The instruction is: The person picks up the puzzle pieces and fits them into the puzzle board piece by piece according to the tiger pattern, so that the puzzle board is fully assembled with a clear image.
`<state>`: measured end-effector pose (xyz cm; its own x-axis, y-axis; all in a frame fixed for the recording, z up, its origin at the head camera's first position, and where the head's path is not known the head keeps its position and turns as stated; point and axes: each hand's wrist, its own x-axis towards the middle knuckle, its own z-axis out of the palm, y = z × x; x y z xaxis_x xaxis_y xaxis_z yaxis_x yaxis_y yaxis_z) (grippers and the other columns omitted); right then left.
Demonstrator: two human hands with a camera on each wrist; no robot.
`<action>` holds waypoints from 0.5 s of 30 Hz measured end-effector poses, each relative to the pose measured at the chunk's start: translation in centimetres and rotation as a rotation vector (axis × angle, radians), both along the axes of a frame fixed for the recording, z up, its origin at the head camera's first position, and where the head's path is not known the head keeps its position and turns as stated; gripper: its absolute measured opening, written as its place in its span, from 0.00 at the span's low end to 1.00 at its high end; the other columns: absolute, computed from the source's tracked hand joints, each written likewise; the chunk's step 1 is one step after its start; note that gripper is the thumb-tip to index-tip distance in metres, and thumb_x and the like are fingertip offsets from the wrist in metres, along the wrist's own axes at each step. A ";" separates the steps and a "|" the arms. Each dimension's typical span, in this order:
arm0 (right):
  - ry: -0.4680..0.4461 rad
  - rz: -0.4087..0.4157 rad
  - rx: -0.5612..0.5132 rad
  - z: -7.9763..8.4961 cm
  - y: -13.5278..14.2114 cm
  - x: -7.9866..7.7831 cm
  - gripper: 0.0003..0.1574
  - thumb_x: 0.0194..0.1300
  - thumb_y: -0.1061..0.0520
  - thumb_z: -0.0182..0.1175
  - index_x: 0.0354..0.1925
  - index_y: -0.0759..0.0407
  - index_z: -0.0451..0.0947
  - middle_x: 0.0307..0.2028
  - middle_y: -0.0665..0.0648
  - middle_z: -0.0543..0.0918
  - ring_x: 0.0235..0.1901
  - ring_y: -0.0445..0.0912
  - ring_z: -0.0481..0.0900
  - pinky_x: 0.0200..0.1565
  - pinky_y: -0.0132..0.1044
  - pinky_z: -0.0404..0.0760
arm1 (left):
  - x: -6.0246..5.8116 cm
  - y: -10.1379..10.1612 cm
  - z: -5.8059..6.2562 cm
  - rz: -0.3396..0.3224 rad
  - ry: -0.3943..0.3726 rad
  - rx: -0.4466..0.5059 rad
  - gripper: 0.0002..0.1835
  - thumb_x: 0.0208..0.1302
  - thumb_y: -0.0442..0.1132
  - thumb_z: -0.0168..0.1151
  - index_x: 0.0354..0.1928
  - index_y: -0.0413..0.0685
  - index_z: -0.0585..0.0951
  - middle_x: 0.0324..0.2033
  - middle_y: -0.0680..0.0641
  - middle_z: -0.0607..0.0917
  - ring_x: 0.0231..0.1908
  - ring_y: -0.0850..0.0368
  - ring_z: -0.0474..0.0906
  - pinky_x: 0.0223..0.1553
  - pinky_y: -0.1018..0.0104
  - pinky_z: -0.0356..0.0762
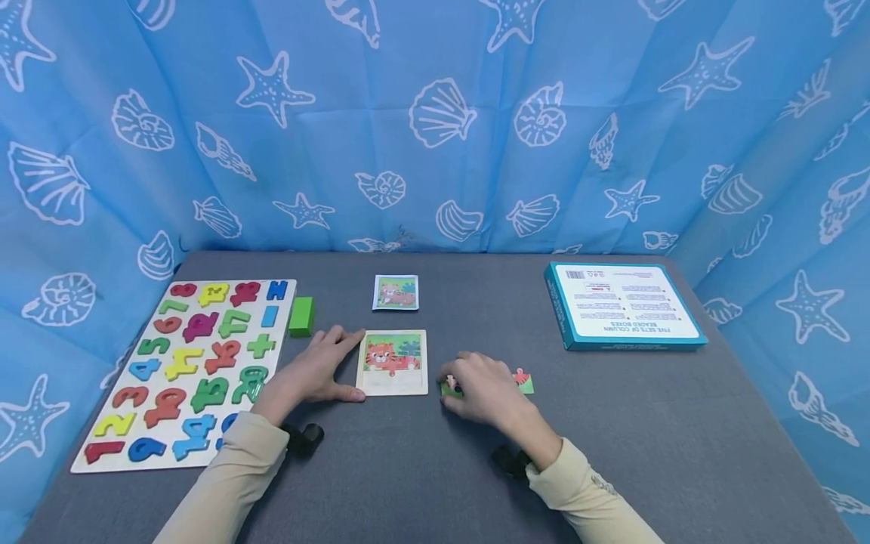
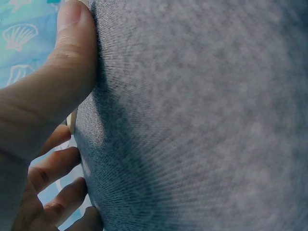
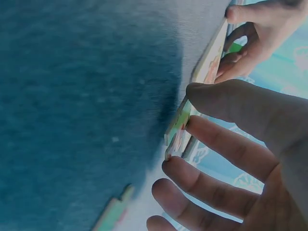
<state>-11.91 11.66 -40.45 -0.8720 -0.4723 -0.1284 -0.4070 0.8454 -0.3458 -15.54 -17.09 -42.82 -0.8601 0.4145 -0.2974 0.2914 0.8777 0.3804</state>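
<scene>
The puzzle tray (image 1: 393, 385) lies a little left of the middle of the tabletop (image 1: 646, 446), its upper part filled with a tiger picture and a bare pale strip along its near side. The left hand (image 1: 318, 370) has thumb and fingers spread apart along the tray's left edge, touching it without wrapping round it. To its right, the right hand (image 1: 484, 389) has its grip together, thumb and fingertips pinching a puzzle piece (image 3: 182, 119) low over the cloth; a loose piece (image 1: 526, 382) lies just beyond that hand, toward the tabletop's right edge. To seat a piece well, I would keep the left hand firm on the tray so it cannot slide, hold the piece by its rim so its picture shows, match its notch to the tab pointing down from the tiger, and press flat rather than at a tilt. The picture card (image 1: 396, 293), between tray and far edge, seems a handy guide to which half goes where. The tray looks like smooth, pale wood with slightly rounded corners; the pieces are thin, stiff and printed, with knobbed outlines. The cloth under them is grey and finely woven, likely grippy enough to help. Toward the left edge sit a white board (image 1: 251, 321) of glossy, chunky coloured numerals and a plain green block (image 1: 301, 316); a flat teal box (image 1: 628, 306) occupies the far right corner.
</scene>
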 end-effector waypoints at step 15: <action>-0.004 0.080 -0.039 1.5 -4.3 -0.9 0.13 0.63 0.53 0.70 0.47 0.53 0.89 0.35 0.53 0.84 0.29 0.42 0.70 0.24 0.33 0.64 | 0.0 0.1 0.0 0.002 0.001 0.004 0.58 0.53 0.62 0.77 0.80 0.46 0.58 0.63 0.39 0.70 0.56 0.45 0.66 0.58 0.42 0.73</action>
